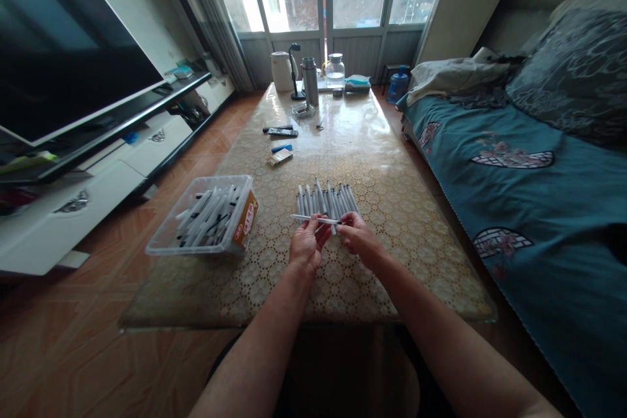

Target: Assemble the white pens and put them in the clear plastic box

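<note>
While both forearms reach in over the near edge of the tabletop, the hands meet around one slim, pale-barrelled pen, held crosswise just above the near ends of a row of pens. Left hand: palm turned partly up, thumb and fingers closed on the barrel, other fingers loosely curled; the pointed end juts out past it to the left. Right hand: fingertips pinched on the opposite end, knuckles bent, remaining fingers folded in. Neither is spread wide.

Row of pens lies side by side, roughly lengthwise to the tabletop, far ends uneven, several with dark ends. Left of the hands and well apart from them, a clear plastic box with an orange-brown label on its right side; more pens heaped inside at mixed angles.

Farther up: a small carton beside a blue object, too small to identify; beyond these, a dark remote control. Toward the far end, a thermos flask stands upright between a pale kettle and a glass jug.
</note>
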{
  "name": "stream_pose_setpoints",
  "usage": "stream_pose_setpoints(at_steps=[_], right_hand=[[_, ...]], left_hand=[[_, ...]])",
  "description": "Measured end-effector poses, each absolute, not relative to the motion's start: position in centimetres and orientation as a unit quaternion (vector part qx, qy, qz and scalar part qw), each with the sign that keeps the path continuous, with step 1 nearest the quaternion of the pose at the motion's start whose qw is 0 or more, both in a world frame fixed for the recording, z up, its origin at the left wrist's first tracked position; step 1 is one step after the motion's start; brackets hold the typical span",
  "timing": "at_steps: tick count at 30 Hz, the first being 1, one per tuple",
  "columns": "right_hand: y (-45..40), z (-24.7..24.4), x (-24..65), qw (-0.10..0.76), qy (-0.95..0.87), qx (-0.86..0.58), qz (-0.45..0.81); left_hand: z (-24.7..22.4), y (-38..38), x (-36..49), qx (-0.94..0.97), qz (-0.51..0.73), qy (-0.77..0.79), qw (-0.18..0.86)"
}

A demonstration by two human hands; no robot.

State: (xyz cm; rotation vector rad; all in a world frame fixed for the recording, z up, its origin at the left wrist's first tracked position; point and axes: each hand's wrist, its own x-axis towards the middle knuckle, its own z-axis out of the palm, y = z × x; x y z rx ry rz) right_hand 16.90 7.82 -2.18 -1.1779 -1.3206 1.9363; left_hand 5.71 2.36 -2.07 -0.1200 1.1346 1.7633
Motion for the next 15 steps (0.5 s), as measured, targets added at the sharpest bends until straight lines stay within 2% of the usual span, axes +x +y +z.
stream_pose_setpoints(at_steps=[8, 15], right_hand=[[8.4, -2.7, 16.8, 0.217, -0.538, -0.428, 0.693], [8.1, -1.6, 16.5, 0.216, -0.457, -0.424, 0.752]], left_hand=[[-1.9, 2.3, 5.5, -0.058, 0.731, 0.469, 0.493], [-1.8, 2.2, 5.3, -0.054, 0.734, 0.468, 0.489]])
